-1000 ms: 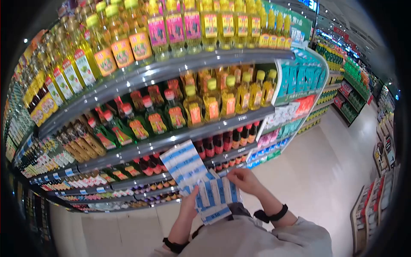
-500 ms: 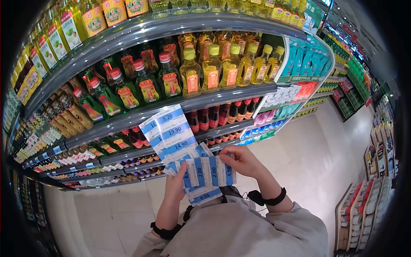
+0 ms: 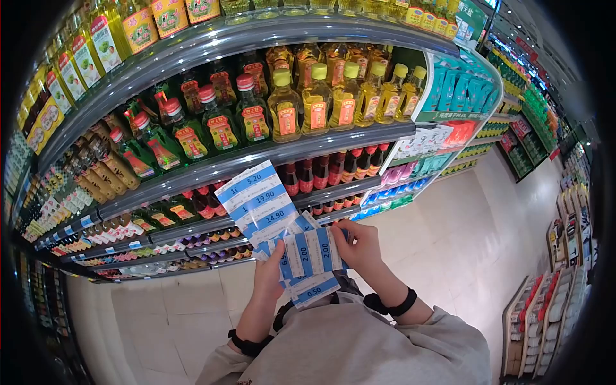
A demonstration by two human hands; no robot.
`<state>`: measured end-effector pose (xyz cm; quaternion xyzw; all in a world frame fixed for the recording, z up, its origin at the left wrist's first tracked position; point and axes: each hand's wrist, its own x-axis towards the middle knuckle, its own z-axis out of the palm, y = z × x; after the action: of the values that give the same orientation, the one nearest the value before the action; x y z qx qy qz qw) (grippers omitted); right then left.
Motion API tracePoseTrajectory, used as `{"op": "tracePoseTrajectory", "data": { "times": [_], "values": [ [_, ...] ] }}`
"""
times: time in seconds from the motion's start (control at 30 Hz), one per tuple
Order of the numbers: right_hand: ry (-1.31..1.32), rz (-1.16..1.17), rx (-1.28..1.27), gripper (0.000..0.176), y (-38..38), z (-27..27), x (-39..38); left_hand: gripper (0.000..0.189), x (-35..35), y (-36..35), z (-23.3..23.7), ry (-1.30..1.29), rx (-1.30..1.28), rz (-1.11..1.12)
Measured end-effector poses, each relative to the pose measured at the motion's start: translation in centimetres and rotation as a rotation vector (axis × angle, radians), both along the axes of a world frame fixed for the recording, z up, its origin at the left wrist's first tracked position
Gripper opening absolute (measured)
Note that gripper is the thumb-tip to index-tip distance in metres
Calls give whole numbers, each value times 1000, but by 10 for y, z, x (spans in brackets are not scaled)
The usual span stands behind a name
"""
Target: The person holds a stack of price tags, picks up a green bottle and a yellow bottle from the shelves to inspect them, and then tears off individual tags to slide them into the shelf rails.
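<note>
Several blue-and-white price label strips (image 3: 270, 215) fan out in front of my body, with printed prices such as 5.20, 19.90 and 14.90. My left hand (image 3: 269, 273) pinches them at the lower left, its thumb on top. At the right end of a crosswise strip (image 3: 314, 252) reading 2.00, my right hand (image 3: 359, 242) is closed on the edge, with its fingers bent. Another strip (image 3: 314, 290) marked 0.50 hangs below. Both wrists carry dark bands.
Curved shelves (image 3: 256, 154) ahead hold green bottles (image 3: 221, 125) with red caps and yellow-capped bottles (image 3: 316, 106). Teal packets (image 3: 459, 93) stand at the shelf end. Tiled floor (image 3: 449, 224) lies right, with another shelf (image 3: 536, 321) beyond.
My right hand has moved slightly right and down. The end of the crosswise strip that showed 4.90 is now hidden at my right fingers. The fanned strips have shifted slightly right.
</note>
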<state>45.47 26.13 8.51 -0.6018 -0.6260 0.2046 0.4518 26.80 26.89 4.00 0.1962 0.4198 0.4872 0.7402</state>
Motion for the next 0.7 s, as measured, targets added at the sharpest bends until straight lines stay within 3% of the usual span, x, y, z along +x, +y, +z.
{"op": "tracePoseTrajectory", "data": {
  "times": [0.3,0.7],
  "values": [
    [159,62,-110,18,7,-15,7,37,-3,-2,-1,8,-20,18],
    [206,-96,15,20,12,-16,-5,35,3,-1,3,0,36,83]
  ]
}}
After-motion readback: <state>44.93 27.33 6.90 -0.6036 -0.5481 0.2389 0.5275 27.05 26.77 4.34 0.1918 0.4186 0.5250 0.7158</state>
